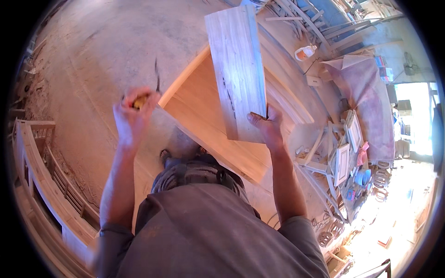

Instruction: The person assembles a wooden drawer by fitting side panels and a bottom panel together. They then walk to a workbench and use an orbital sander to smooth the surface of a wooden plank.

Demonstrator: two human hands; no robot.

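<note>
My right hand (271,125) is closed on the near end of a pale wooden board (237,69), thumb on its face. The board is held up at a tilt and has a dark crack along its left side. My left hand (134,111) is closed around a small yellow tool (139,101), blurred by motion. A thin dark strip (157,76) rises beside the fingers; whether it belongs to the tool, I cannot tell. Below both hands lies a large wooden cabinet carcass (194,99), its inside partly hidden by the board.
A slatted wooden frame (58,185) stands at the left. To the right are a workbench with white panels (342,163), a draped cloth (366,102) and a white jug (305,53) on the dusty floor. Scrap lumber (320,28) is heaped at the far right.
</note>
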